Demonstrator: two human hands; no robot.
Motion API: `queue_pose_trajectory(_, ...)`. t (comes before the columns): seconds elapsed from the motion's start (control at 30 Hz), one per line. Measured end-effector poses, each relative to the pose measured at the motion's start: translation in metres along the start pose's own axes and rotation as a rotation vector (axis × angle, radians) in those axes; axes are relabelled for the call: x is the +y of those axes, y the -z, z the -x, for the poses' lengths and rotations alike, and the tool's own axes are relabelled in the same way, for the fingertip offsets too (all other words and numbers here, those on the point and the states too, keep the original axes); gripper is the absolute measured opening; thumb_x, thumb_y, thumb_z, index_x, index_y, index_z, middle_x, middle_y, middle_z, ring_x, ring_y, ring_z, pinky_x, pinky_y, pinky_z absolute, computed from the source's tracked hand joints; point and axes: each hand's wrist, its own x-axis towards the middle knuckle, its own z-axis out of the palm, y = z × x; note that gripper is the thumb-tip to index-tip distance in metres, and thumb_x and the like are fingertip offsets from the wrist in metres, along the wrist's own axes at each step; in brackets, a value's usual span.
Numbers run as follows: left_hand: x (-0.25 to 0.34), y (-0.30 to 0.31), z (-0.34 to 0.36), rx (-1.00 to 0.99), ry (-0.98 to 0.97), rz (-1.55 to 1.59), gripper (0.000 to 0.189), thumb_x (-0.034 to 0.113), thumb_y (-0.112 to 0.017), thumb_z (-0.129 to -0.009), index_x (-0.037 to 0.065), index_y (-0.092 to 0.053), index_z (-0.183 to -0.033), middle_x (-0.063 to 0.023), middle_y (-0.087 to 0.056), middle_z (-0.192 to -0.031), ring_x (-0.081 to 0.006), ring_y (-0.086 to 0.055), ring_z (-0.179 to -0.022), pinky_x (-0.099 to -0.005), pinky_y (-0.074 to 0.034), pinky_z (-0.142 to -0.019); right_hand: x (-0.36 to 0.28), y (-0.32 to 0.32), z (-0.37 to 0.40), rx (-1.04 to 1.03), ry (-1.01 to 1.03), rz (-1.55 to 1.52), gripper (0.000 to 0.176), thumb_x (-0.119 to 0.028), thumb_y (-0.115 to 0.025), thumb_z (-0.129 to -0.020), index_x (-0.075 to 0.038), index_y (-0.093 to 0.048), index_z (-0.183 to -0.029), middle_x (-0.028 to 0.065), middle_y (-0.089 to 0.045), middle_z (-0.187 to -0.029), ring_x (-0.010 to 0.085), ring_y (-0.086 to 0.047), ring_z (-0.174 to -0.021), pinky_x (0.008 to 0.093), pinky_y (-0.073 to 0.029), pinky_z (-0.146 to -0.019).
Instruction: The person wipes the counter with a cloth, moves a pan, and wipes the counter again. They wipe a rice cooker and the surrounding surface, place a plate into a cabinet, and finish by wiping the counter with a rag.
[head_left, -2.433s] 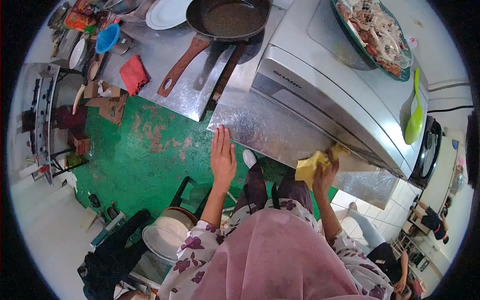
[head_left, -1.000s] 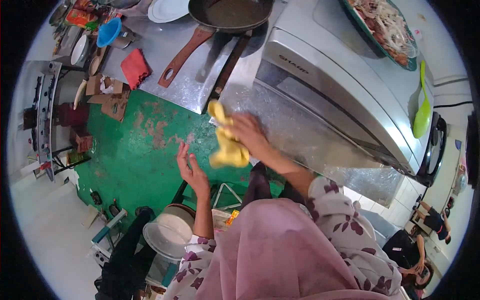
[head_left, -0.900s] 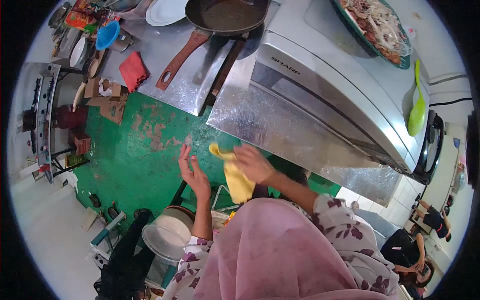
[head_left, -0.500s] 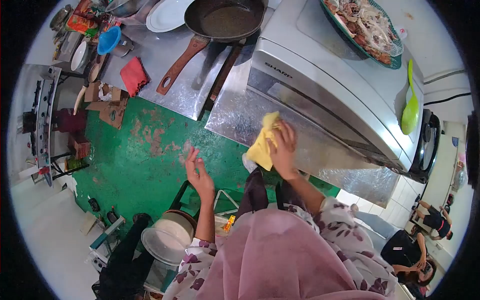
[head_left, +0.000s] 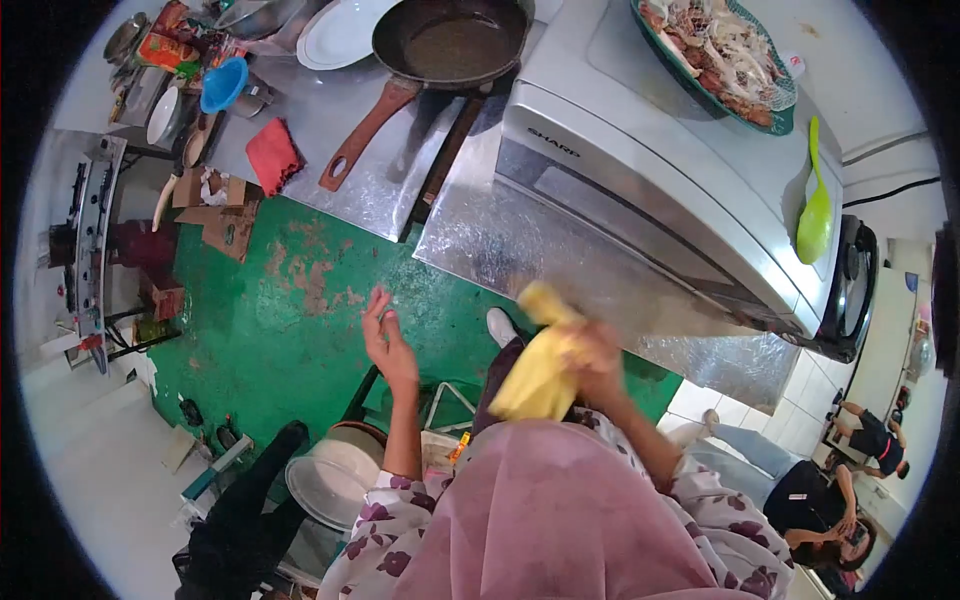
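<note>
My right hand (head_left: 592,362), smeared a little by motion, grips a yellow cloth (head_left: 540,372) in front of my body. The cloth hangs from the fingers, just off the edge of the metal table (head_left: 480,225). Holding nothing, my left hand (head_left: 388,345) is raised over the green floor with its fingers loosely apart. Beyond the right hand, a silver Sharp microwave oven (head_left: 600,190) stands on the metal table.
A frying pan (head_left: 450,45), a white plate (head_left: 345,35) and a red cloth (head_left: 272,157) lie on the metal tabletop. On the oven are a plate of food (head_left: 725,60) and a green spoon (head_left: 815,220). Other people (head_left: 815,505) are at the right. A pale bucket (head_left: 345,465) stands below left.
My right hand has drawn the yellow cloth back from the metal table toward my body. My left hand has shifted slightly left.
</note>
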Motion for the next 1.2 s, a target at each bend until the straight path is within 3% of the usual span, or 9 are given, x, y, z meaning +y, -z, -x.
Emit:
queue_pose_trajectory(0.1, -0.006, 0.009, -0.009, 0.060, 0.018, 0.040, 0.024, 0.008, -0.048, -0.092, 0.001, -0.059, -0.111, -0.0157, -0.053, -0.127, -0.0247, -0.049, -0.117, -0.0349, -0.039, -0.097, 0.059, -0.007, -0.018, 0.252, -0.298, -0.130, 0.036, -0.010, -0.060, -0.081, -0.001, -0.058, -0.115, 0.0167, -0.062, -0.102, 0.0337, -0.056, -0.101, 0.0402, -0.043, -0.090)
queue_pose_trajectory(0.17, 0.006, 0.009, -0.025, 0.050, -0.063, -0.028, 0.025, 0.009, -0.047, -0.092, 0.000, -0.058, -0.113, -0.0161, -0.052, -0.128, -0.0253, -0.049, -0.118, -0.0357, -0.037, -0.099, 0.100, -0.041, -0.014, 0.172, -0.306, 0.688, 0.035, -0.009, -0.062, -0.076, -0.004, -0.059, -0.110, 0.0149, -0.058, -0.112, 0.0341, -0.051, -0.109, 0.0448, -0.038, -0.095)
queue_pose_trajectory(0.27, 0.035, 0.003, -0.068, 0.095, -0.094, 0.089, 0.027, 0.011, -0.049, -0.093, 0.001, -0.056, -0.116, -0.0160, -0.051, -0.129, -0.0251, -0.048, -0.118, -0.0357, -0.036, -0.100, 0.047, -0.067, -0.016, 0.252, -0.208, 0.316, 0.033, -0.011, -0.063, -0.076, -0.004, -0.059, -0.107, 0.0154, -0.058, -0.109, 0.0355, -0.051, -0.107, 0.0464, -0.037, -0.095)
queue_pose_trajectory(0.4, 0.088, -0.011, -0.152, 0.113, -0.283, -0.074, 0.038, 0.023, -0.054, -0.093, -0.002, -0.053, -0.121, -0.0141, -0.053, -0.126, -0.0240, -0.049, -0.118, -0.0342, -0.034, -0.102, -0.003, -0.039, -0.030, -0.295, -0.140, -0.137, 0.030, -0.021, -0.065, -0.080, -0.011, -0.060, -0.108, 0.0142, -0.058, -0.104, 0.0332, -0.051, -0.104, 0.0430, -0.037, -0.093)
queue_pose_trajectory(0.6, 0.123, -0.047, -0.255, -0.059, -0.342, -0.624, 0.088, 0.057, -0.064, -0.077, -0.005, -0.039, -0.134, -0.0267, -0.045, -0.132, -0.0352, -0.044, -0.125, -0.0392, -0.034, -0.103, -0.002, 0.007, -0.091, 0.113, -0.199, 0.068, 0.028, -0.019, -0.062, -0.082, -0.009, -0.059, -0.108, 0.0147, -0.057, -0.106, 0.0353, -0.050, -0.101, 0.0449, -0.038, -0.089)
queue_pose_trajectory(0.67, 0.130, -0.055, -0.272, -0.405, -0.081, -0.835, 0.107, 0.070, -0.062, -0.068, 0.000, -0.027, -0.141, -0.0285, -0.045, -0.132, -0.0387, -0.042, -0.125, -0.0411, -0.038, -0.100, 0.020, -0.008, -0.100, 0.102, -0.123, 0.218, 0.028, -0.017, -0.062, -0.082, -0.009, -0.058, -0.109, 0.0140, -0.056, -0.109, 0.0354, -0.048, -0.103, 0.0454, -0.038, -0.088)
queue_pose_trajectory(0.83, 0.112, -0.077, -0.302, -0.809, -0.022, -0.780, 0.085, 0.058, -0.070, -0.070, -0.006, -0.050, -0.121, -0.0193, -0.067, -0.088, -0.0306, -0.066, -0.083, -0.0392, -0.052, -0.078, 0.012, -0.020, -0.083, -0.239, 0.053, 0.064, 0.031, -0.023, -0.064, -0.081, -0.005, -0.057, -0.104, 0.0151, -0.057, -0.107, 0.0345, -0.051, -0.103, 0.0435, -0.040, -0.090)
queue_pose_trajectory(0.97, 0.099, -0.085, -0.306, -0.884, 0.463, -0.167, 0.041, 0.032, -0.072, -0.078, 0.000, -0.060, -0.099, -0.0095, -0.064, -0.070, -0.0147, -0.061, -0.056, -0.0261, -0.049, -0.051, 0.004, -0.001, -0.083, -0.582, -0.008, -0.169, 0.037, -0.029, -0.065, -0.080, -0.005, -0.058, -0.108, 0.0164, -0.059, -0.103, 0.0348, -0.054, -0.101, 0.0413, -0.041, -0.092)
queue_pose_trajectory(1.2, 0.094, -0.081, -0.293, -0.901, 0.502, -0.109, 0.023, 0.026, -0.066, -0.085, 0.006, -0.056, -0.092, 0.0015, -0.045, -0.056, -0.0094, -0.044, -0.042, -0.0244, -0.036, -0.039, 0.004, -0.011, -0.090, -0.362, -0.161, -0.150, 0.036, -0.029, -0.066, -0.081, -0.008, -0.059, -0.109, 0.0143, -0.060, -0.106, 0.0325, -0.054, -0.104, 0.0415, -0.042, -0.092)
